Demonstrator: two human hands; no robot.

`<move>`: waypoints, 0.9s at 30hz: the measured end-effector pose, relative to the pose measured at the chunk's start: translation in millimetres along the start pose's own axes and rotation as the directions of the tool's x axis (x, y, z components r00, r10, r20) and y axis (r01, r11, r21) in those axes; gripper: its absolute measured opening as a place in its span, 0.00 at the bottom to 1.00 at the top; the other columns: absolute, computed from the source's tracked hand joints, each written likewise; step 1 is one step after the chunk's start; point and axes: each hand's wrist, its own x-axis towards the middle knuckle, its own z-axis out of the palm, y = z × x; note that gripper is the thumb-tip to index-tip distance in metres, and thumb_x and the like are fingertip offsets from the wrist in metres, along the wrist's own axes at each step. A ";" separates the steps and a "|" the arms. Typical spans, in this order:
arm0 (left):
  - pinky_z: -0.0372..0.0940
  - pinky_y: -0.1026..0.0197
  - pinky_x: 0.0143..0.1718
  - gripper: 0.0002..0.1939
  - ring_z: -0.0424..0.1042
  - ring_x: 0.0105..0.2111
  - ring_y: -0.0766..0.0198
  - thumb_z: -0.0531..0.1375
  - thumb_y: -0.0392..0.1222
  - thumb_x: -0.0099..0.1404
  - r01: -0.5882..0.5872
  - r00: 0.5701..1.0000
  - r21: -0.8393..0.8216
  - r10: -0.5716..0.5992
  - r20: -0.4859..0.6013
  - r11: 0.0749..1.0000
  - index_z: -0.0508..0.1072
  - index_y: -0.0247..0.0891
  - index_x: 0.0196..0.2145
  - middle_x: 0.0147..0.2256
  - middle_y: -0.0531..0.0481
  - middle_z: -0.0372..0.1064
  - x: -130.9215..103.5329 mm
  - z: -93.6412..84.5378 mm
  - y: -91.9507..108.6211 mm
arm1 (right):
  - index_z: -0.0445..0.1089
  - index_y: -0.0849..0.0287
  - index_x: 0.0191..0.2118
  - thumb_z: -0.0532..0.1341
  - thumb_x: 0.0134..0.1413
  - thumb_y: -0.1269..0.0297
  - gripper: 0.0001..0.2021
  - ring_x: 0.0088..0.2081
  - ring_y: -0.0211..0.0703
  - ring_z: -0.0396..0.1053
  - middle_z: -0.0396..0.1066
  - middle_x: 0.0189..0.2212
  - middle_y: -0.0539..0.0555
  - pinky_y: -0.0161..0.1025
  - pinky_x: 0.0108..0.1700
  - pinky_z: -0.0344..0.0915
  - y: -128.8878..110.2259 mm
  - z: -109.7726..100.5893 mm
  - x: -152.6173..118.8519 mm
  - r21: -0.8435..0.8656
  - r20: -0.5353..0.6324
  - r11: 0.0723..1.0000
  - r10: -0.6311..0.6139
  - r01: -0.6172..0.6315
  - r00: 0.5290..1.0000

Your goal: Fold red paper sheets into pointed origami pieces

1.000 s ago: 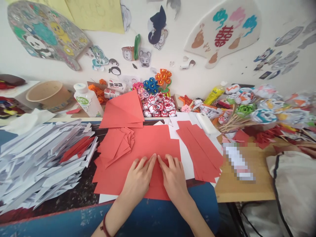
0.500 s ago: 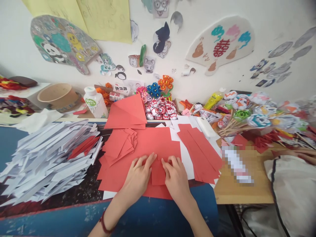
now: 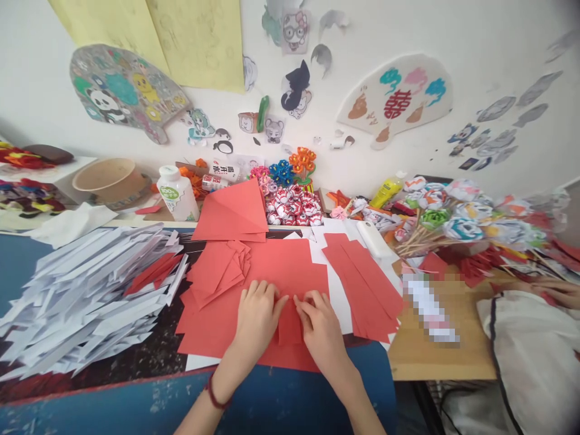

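A small rectangular piece of red paper point(image 3: 290, 329) lies between my hands, on top of large red sheets point(image 3: 290, 257). My left hand point(image 3: 256, 317), with a dark red band on its wrist, is closed at the paper's left side, its thumb at the upper edge. The fingertips of my right hand point(image 3: 321, 326) pinch the paper's upper right edge. The hands partly hide the piece. Left of them rests a stack of smaller red pieces point(image 3: 217, 269), and long red strips point(image 3: 360, 284) lie to the right on white paper.
Folded white paper strips point(image 3: 95, 290) are heaped at the left. Behind stand a white bottle point(image 3: 179, 193), a round bowl point(image 3: 109, 178) and red-and-white paper flowers point(image 3: 294, 205). Stemmed paper flowers point(image 3: 462, 211) lie at the right. Another person's hand point(image 3: 555, 290) shows at the far right edge.
My left hand has turned, and its fingers have drawn in to the left while the thumb stays at the paper's edge. My right hand keeps its pinch. The view has shifted slightly.
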 end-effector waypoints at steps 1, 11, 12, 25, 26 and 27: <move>0.53 0.56 0.36 0.11 0.65 0.37 0.55 0.54 0.43 0.69 -0.012 1.000 -0.042 0.013 0.025 0.999 0.69 0.39 0.29 0.33 0.48 0.70 3.6 1.5 0.5 | 0.74 0.57 0.40 0.50 0.65 0.70 0.14 0.38 0.47 0.65 0.66 0.36 0.56 0.44 0.40 0.66 1.9 -3.2 1.8 0.059 0.007 0.998 0.019 -0.019 1.000; 0.57 0.58 0.38 0.12 0.65 0.32 0.62 0.59 0.45 0.65 -0.088 0.981 -0.496 0.162 0.109 0.864 0.74 0.40 0.25 0.29 0.51 0.72 16.9 -27.9 -15.4 | 0.77 0.56 0.31 0.62 0.57 0.59 0.10 0.30 0.39 0.67 0.71 0.27 0.50 0.36 0.32 0.62 1.8 -31.7 43.6 0.502 0.201 0.861 -0.026 -0.080 0.979; 0.58 0.58 0.40 0.11 0.66 0.32 0.62 0.59 0.44 0.65 -0.091 0.980 -0.512 0.168 0.105 0.854 0.75 0.40 0.26 0.30 0.51 0.72 17.4 -30.6 -17.0 | 0.77 0.57 0.29 0.63 0.56 0.58 0.10 0.29 0.39 0.67 0.71 0.26 0.50 0.36 0.32 0.61 0.6 -32.0 45.2 0.528 0.205 0.845 -0.029 -0.085 0.978; 0.63 0.59 0.43 0.16 0.70 0.40 0.60 0.56 0.51 0.66 0.103 0.994 -0.589 -0.097 0.042 0.802 0.71 0.41 0.46 0.39 0.49 0.73 -11.2 -23.4 -42.1 | 0.68 0.61 0.37 0.69 0.47 0.51 0.19 0.26 0.46 0.75 0.77 0.25 0.57 0.36 0.27 0.67 20.8 -17.4 17.0 0.855 0.341 0.269 0.350 -0.443 0.872; 0.64 0.60 0.41 0.16 0.70 0.38 0.61 0.56 0.51 0.66 0.117 0.993 -0.615 -0.106 0.054 0.780 0.71 0.40 0.46 0.38 0.49 0.73 -11.5 -20.7 -39.4 | 0.67 0.61 0.36 0.68 0.48 0.51 0.19 0.26 0.46 0.76 0.77 0.25 0.57 0.36 0.26 0.67 18.3 -16.1 14.6 0.851 0.361 0.263 0.334 -0.454 0.871; 0.63 0.62 0.38 0.15 0.69 0.35 0.62 0.55 0.51 0.67 0.130 0.991 -0.640 -0.115 0.065 0.757 0.72 0.39 0.44 0.36 0.50 0.72 -10.9 -18.1 -36.7 | 0.66 0.60 0.34 0.68 0.49 0.50 0.18 0.26 0.46 0.75 0.77 0.25 0.57 0.36 0.26 0.67 15.2 -15.5 12.4 0.842 0.385 0.270 0.305 -0.466 0.871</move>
